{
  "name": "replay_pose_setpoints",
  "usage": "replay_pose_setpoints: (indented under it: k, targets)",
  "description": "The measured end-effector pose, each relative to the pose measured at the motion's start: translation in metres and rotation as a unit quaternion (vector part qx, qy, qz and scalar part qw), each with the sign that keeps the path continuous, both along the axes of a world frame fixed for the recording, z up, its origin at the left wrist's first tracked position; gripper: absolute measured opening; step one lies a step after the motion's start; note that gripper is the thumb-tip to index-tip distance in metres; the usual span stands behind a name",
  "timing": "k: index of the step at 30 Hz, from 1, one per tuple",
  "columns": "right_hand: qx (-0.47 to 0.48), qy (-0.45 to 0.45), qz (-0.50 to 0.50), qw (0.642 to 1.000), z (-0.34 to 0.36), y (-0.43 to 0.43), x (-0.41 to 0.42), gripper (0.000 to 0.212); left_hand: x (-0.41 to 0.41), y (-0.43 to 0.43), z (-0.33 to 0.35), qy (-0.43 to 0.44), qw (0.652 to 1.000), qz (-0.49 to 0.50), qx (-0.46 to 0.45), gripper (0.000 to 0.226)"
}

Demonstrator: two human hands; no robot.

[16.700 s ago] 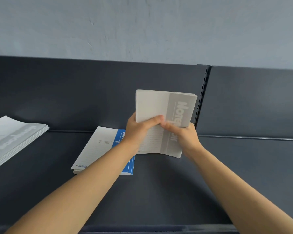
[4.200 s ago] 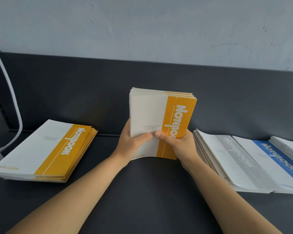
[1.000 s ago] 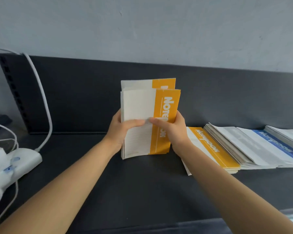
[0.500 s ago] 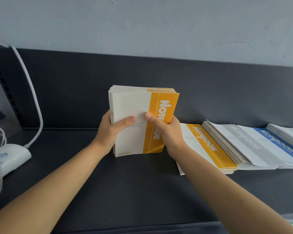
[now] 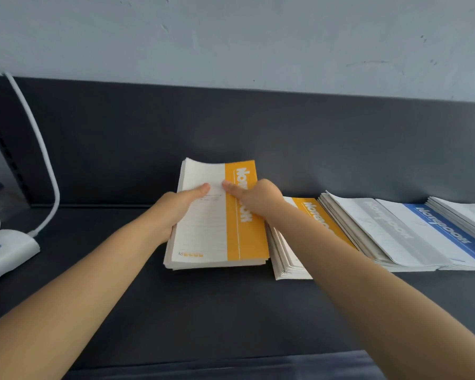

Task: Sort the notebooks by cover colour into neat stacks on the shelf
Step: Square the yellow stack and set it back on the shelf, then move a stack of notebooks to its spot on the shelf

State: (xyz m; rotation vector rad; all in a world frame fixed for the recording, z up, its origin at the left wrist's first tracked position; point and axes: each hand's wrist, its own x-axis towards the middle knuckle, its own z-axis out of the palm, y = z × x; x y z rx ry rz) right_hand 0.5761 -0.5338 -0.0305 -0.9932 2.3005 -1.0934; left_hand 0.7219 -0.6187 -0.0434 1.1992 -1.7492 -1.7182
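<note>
- The left hand [image 5: 176, 208] is gripping the left edge of the orange notebook stack [image 5: 220, 229], thumb lying flat across the white part of the top cover, the other fingers tucked out of sight under the stack.
- The right hand [image 5: 258, 198] is gripping the same stack from the right, thumb pressing on the cover by the orange band, remaining fingers curling behind the far edge.
- This stack is lying near flat on the dark shelf [image 5: 231, 311], its near edge touching the surface, the far edge seeming slightly raised.
- A second orange stack [image 5: 294, 259] is resting just beside it on the right, partly hidden by the right forearm.
- Further right, a grey stack [image 5: 381, 231] and a blue stack [image 5: 444, 231] are lying overlapped, with more notebooks at the frame edge.
- A white cable [image 5: 43, 157] and a white device [image 5: 8, 250] are sitting at far left.
</note>
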Motion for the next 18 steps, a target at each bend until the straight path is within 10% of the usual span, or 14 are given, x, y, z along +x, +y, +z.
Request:
replay_pose_setpoints:
  k: [9,13,18]
  targets:
    - [-0.042,0.180,0.053,0.981,0.003,0.037,-0.025,0.045,-0.007,-0.002,-0.011,-0.215,0.970,0.015,-0.114,0.046]
    - [-0.002,0.233,0.008,0.972,-0.004,0.065,-0.066,0.036,-0.012,0.009,-0.009,-0.473,0.823,0.026,-0.313,0.080]
    - [0.111,0.276,-0.072,0.952,-0.009,0.102,-0.125,0.034,-0.033,0.031,0.003,-0.485,0.721,0.076,-0.489,0.086]
